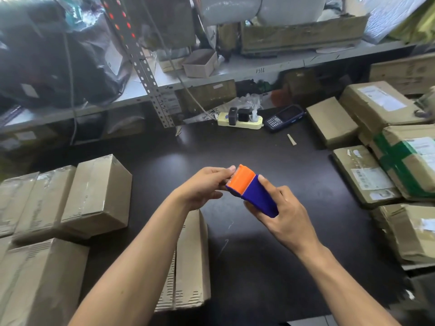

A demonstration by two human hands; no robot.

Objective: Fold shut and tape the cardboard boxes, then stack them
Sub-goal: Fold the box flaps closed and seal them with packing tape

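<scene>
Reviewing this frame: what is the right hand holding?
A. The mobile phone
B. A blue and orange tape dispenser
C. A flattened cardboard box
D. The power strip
B: the right hand grips the blue body of the tape dispenser above the table, while the left hand pinches at its orange end.

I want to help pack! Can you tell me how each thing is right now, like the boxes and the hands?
tape dispenser: held up above the table, in both hands
left hand: pinches the dispenser's orange end
right hand: grips the blue body
flat cardboard: unfolded, lying on the table
boxes on the left: closed, taped, side by side
parcels on the right: closed, piled up
power strip: has plugs in it
</scene>
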